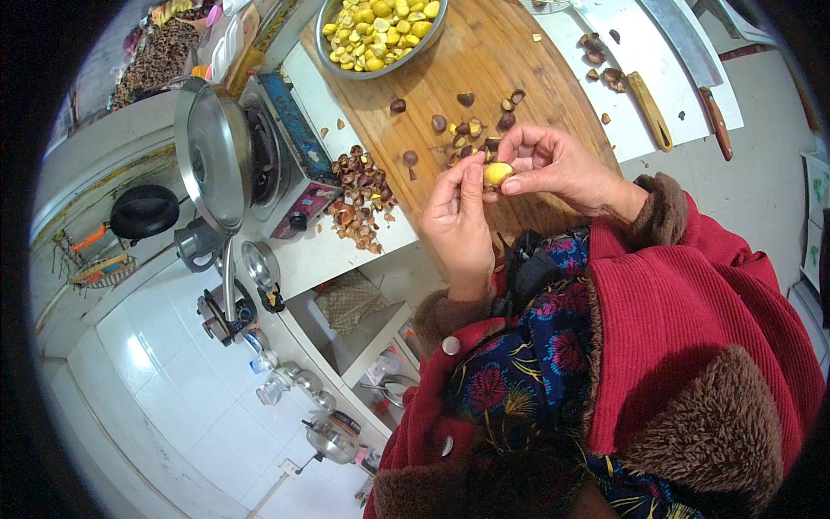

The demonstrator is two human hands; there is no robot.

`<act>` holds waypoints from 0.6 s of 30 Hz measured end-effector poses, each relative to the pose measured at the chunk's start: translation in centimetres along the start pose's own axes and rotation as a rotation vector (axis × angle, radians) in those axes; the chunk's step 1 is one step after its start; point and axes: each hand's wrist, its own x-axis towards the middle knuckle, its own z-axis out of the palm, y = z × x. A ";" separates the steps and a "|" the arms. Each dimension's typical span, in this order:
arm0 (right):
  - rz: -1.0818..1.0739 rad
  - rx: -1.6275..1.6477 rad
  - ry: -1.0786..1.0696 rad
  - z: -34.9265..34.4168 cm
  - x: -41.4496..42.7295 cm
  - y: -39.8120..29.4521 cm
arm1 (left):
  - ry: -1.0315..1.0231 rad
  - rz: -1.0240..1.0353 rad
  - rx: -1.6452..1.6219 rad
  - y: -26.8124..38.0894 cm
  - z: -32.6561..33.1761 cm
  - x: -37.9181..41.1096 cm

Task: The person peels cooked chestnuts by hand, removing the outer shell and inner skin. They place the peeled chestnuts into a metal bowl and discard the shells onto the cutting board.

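Between the fingertips of both hands is a yellow chestnut kernel (498, 173), its lower side hidden by fingers. My left hand (459, 214) pinches it from one side with thumb and forefinger. From the other side my right hand (557, 165) grips it, thumb against its edge. Beneath them lies a wooden cutting board (532, 71) strewn with dark brown chestnuts, some cut so that yellow flesh shows, such as the cut chestnut (475, 125). At the board's far end stands a metal bowl (319, 48) heaped with yellow peeled kernels.
A pile of chestnut shells (363, 201) lies left of the board, beside a gas stove (292, 162) with a steel wok (211, 152). To the right are a wooden-handled cleaver (715, 120), a yellow-handled knife (648, 113) and several shell pieces (591, 48).
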 end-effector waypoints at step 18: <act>-0.080 -0.059 0.003 -0.1 0.0 0.1 | -0.033 -0.024 -0.154 -0.4 0.3 0.1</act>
